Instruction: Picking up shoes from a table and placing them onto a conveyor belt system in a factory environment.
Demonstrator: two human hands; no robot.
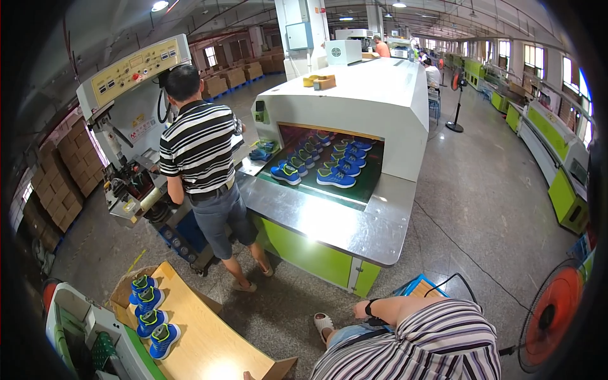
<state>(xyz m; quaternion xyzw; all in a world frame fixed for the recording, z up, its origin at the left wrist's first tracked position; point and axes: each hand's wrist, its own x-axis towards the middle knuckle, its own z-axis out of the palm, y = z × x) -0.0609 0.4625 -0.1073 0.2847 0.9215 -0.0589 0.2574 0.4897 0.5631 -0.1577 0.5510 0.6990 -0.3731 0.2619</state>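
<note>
My right hand (361, 309), with a black band at the wrist, rests near my lap beside my denim-covered leg. It is small in view, and how its fingers lie cannot be made out. Only a bit of my left hand (247, 376) shows at the lower edge, next to the wooden board (209, 335); the rest is out of the picture. Several blue sneakers (164, 340) with lime trim stand in a row along the board's left side. In the mouth of the white tunnel machine (354, 95), more blue sneakers (335, 177) stand in rows on a dark green belt.
A co-worker (199, 145) in a striped shirt stands at a press machine (136, 69), facing away. A metal ledge (316, 212) fronts the tunnel machine. To my right are a blue-framed stool (424, 286), a red fan (554, 313) and a cable (468, 256) along the floor.
</note>
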